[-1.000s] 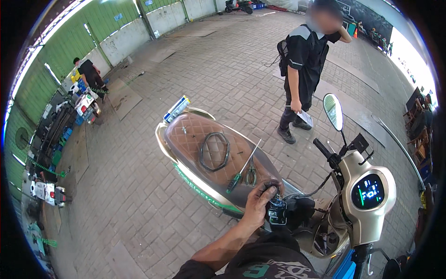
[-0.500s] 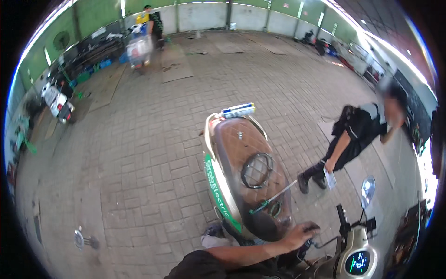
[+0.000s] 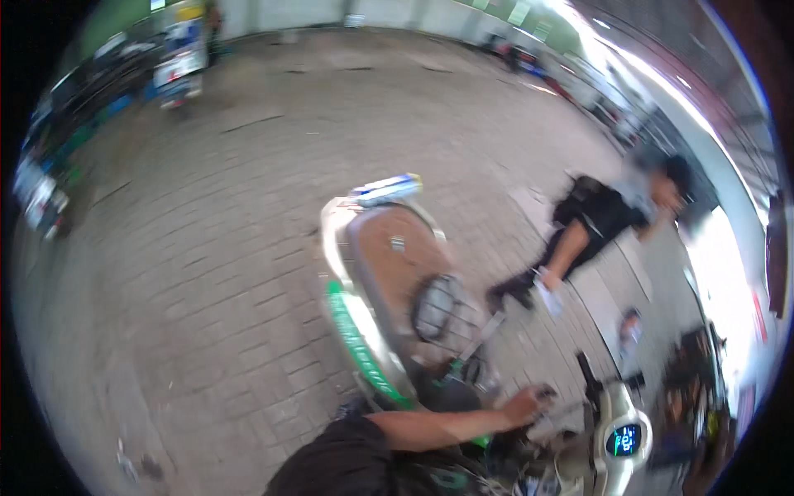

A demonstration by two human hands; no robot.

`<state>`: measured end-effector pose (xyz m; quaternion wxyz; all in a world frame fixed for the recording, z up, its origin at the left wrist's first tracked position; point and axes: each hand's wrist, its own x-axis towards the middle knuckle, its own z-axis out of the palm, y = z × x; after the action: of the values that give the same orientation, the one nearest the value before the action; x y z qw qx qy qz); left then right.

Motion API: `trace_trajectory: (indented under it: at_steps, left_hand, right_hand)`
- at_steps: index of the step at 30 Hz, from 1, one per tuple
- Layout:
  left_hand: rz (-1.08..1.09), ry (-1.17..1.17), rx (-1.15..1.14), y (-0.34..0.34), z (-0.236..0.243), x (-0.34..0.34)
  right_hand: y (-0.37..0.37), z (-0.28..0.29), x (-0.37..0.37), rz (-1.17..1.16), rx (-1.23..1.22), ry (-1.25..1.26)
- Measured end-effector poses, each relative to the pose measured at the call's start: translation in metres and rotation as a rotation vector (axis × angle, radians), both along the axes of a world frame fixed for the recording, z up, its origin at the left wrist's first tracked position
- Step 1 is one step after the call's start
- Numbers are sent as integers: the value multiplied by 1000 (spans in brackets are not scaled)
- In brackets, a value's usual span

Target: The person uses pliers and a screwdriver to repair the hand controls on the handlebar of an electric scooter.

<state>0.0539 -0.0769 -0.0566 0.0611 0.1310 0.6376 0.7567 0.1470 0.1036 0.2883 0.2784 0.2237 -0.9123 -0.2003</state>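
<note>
The picture is blurred by motion. My left hand (image 3: 525,405) reaches across beside the handlebar (image 3: 589,374) of a cream scooter, whose display (image 3: 623,440) is lit. Its fingers are smeared, so what they hold cannot be made out. My right hand is not in view. On the brown seat (image 3: 389,248) lie a black loop (image 3: 422,310) and a long screwdriver (image 3: 463,357) with a green handle, near a blurred tool that looks like pliers. A blue-and-white package (image 3: 385,189) rests at the seat's rear end.
A person in dark clothes (image 3: 595,227) stands beside the scooter holding a white sheet (image 3: 548,298). Other scooters (image 3: 178,70) stand along the left wall, with another person behind one. Flat boards (image 3: 529,207) lie on the paved floor (image 3: 207,289).
My view has swung up and round, so the scene has shifted and blurred. My left hand has left the dark switch housing it gripped a second ago, or that housing is now hidden.
</note>
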Motion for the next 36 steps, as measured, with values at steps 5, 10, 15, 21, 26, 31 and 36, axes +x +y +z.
trace_trajectory:
  at_steps: [5,10,15,21,26,31,36]
  left_hand:
    - [-16,327,-117,5,-31,-19]
    - [-90,-496,570,6,-27,-22]
    - [-143,-549,732,38,15,8]
    - [-131,-509,691,59,-4,18]
    - [-85,-616,693,73,-3,29]
    - [49,-484,574,83,4,35]
    - [32,-522,610,79,22,42]
  right_hand:
    - [24,-7,45,-168,-111,73]
    - [58,-17,64,-231,-308,214]
    - [127,-26,142,-425,-540,440]
    - [191,-67,211,-494,-585,561]
    - [184,-146,212,-194,-1425,541]
    - [173,-210,169,-190,-1756,294]
    - [161,-239,161,-187,-1779,-31]
